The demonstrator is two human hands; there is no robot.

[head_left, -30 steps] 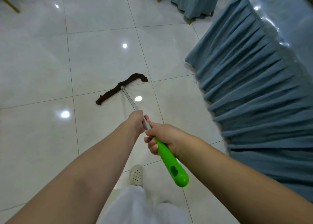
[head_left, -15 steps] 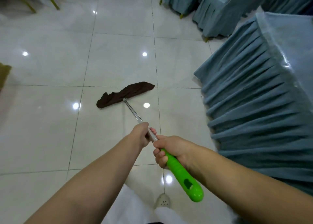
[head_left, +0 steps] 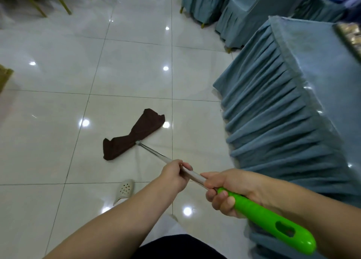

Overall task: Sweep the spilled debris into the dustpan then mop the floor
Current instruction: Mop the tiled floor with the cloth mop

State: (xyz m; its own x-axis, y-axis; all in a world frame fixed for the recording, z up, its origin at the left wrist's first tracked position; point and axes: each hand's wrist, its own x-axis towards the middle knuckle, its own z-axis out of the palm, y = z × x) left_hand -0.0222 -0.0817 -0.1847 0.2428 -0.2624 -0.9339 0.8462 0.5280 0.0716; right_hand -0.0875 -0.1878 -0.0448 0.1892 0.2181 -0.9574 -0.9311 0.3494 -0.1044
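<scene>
A mop with a dark brown cloth head (head_left: 134, 134) lies flat on the glossy white tile floor (head_left: 58, 131) ahead of me. Its silver pole (head_left: 154, 152) runs back toward me and ends in a bright green handle (head_left: 271, 222). My left hand (head_left: 174, 173) is closed around the silver pole. Just behind it, my right hand (head_left: 224, 190) grips the pole where the green handle begins. No debris or dustpan shows in this view.
A table draped in a pleated blue-grey skirt (head_left: 283, 121) stands close on the right. Covered chairs (head_left: 234, 14) stand at the back right, gold chair legs (head_left: 48, 0) at the back left. My white perforated shoe (head_left: 125, 190) is on the tile below the mop head.
The mop head has swung and drawn closer to me, its cloth now angled up to the right. The view has tilted up, showing more chairs. Both hands keep their hold.
</scene>
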